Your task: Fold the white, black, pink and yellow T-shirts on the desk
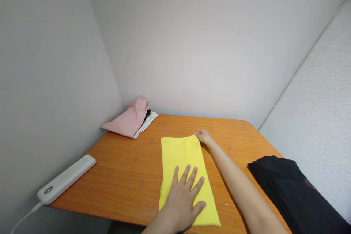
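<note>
A folded yellow cloth [178, 151] lies lengthwise on the wooden table, its near end at the front edge. My left hand [183, 199] rests flat on its lower half with the fingers spread. At the cloth's far right corner, my right hand [202, 136] pinches the fabric and lifts that corner slightly. The right forearm runs along the cloth's right side. What kind of garment or cloth it is, I cannot make out.
Folded pink, black and white fabrics [131, 119] lie at the table's back left corner. A white power strip [67, 179] with a cable sits along the left edge. Black folded clothing [293, 186] lies at the right. Walls enclose the back and sides of the wooden table [123, 175].
</note>
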{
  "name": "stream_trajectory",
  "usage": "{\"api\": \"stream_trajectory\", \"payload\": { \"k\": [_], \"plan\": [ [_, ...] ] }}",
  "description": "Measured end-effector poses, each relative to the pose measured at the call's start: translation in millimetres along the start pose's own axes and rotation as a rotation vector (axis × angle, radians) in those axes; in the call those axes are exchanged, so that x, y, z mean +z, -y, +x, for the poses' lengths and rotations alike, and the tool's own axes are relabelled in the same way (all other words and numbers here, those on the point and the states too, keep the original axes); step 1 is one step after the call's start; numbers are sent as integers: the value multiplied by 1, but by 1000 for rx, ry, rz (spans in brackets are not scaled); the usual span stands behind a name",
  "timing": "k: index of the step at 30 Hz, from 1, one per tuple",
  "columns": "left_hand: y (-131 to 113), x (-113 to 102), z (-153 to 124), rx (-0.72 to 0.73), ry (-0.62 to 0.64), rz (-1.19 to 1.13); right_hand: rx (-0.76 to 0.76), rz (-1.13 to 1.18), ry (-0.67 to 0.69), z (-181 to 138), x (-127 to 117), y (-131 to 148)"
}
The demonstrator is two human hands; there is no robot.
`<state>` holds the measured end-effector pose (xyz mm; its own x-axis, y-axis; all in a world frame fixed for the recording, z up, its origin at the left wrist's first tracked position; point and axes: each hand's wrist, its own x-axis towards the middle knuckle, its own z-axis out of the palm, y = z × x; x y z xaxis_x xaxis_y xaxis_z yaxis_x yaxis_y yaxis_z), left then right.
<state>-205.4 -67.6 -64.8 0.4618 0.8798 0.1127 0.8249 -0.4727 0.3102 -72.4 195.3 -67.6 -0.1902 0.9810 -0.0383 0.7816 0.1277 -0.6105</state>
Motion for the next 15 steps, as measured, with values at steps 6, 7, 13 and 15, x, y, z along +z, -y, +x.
{"api": "stream_trajectory", "payload": {
  "k": [6,7,13,15],
  "plan": [
    [1,-9,-2,13,-69,68,-117,-101,-149,-25,-13,21],
    [6,-15,-1,-3,-110,101,-146,-114,-190,-35,-15,25],
    [66,-47,31,-153,-281,326,-471,-233,-136,-121,13,29],
    [85,-40,43,-132,-268,351,-487,-308,-86,-146,32,25]
  ]
}}
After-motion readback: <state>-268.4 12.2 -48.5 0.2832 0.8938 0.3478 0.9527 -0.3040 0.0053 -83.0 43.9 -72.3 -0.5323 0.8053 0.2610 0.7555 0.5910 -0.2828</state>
